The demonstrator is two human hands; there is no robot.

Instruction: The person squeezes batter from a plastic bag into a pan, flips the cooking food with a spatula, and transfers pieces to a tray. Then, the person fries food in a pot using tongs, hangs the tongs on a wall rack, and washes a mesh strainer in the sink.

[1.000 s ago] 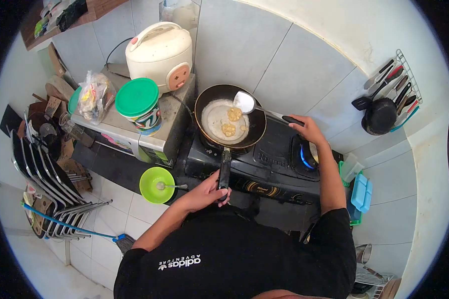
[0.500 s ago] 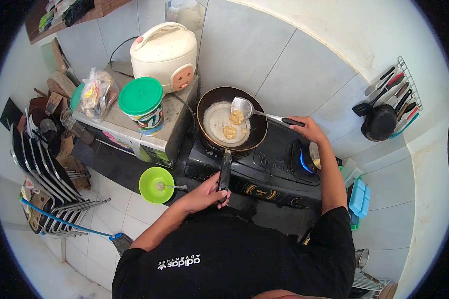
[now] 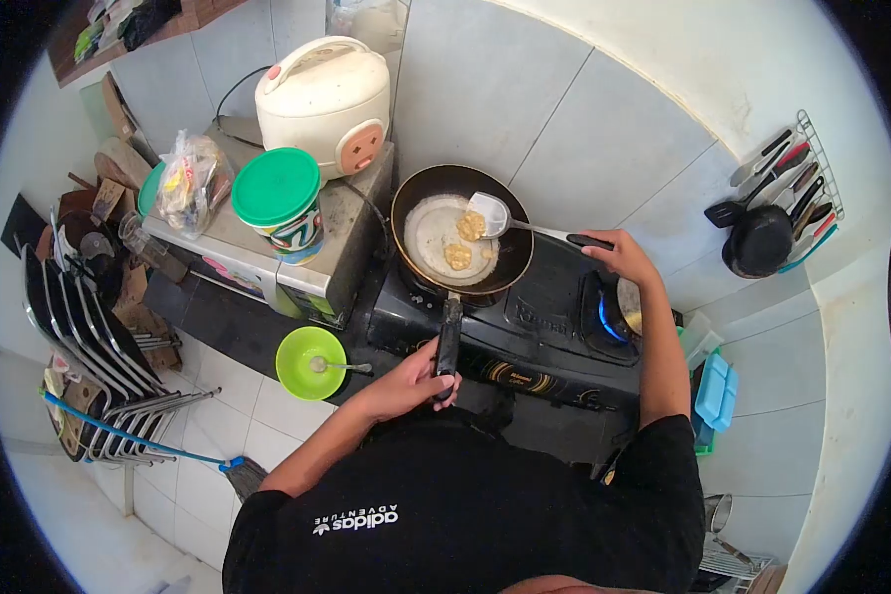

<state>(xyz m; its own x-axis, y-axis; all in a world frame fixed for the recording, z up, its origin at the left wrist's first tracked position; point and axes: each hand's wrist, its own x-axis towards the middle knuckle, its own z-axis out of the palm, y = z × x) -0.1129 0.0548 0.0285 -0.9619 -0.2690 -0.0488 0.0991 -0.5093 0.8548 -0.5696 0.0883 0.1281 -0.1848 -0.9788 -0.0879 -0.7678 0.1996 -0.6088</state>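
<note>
My left hand is wrapped round the black handle of a frying pan, which sits on the left burner of a black gas stove. My right hand grips the dark handle of a metal spatula, its blade inside the pan. Two small yellowish fritters lie in the pan: the upper fritter is at the blade's edge, partly overlapped by it, and the lower fritter rests just below. Whether the blade is under the upper one I cannot tell.
A lit burner with a pot stands by my right forearm. Left of the stove are a green bowl with a spoon, a green-lidded tub and a rice cooker. Utensils hang from a wall rack.
The spatula blade has shifted slightly right in the pan and turned. The upper fritter, earlier in front of the blade, now sits at its left edge. My left hand stays on the pan handle.
</note>
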